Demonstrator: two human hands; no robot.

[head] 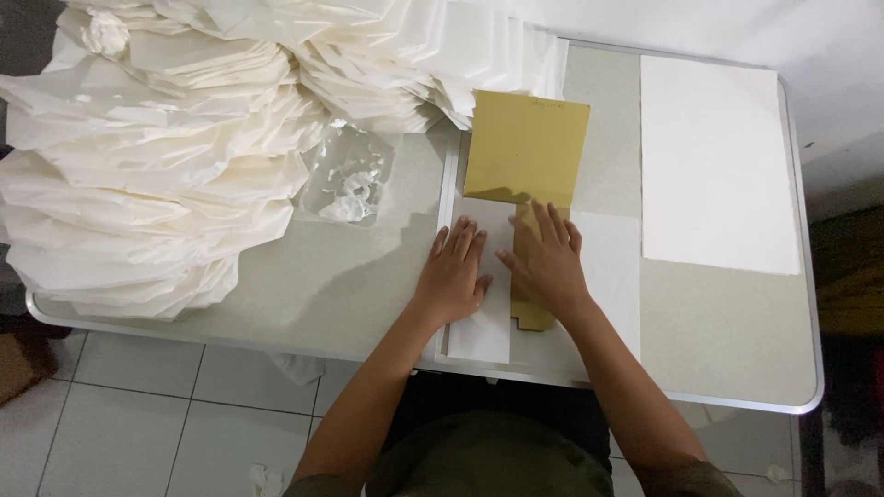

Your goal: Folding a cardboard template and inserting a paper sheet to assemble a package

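1. So, head view, and it's the only one: both hands are flat on a white sheet (pixel 479 322) lying near the front edge of the worktop (pixel 368 285), roughly mid-width. Left hand (pixel 453 271) is spread open, palm down on the paper. Right hand (pixel 545 262) is also open and pressing, partly on a gold card (pixel 525 147) that stands up behind the fingers and continues flat under the palm. Neither grip is clenched round anything, just pushing down.
2. How far along, my guess: the sheet looks to be mid-fold around that gold card, so this piece isn't finished. A big heap of folded white paper (pixel 157 166) fills the back-left corner, which looks like the done pile.
3. Packaging-wise: a crumpled clear plastic bag (pixel 350 179) sits just beside the heap, and a plain white rectangular sheet (pixel 718 166) lies flat toward the right edge. No labels or signs I can make out.
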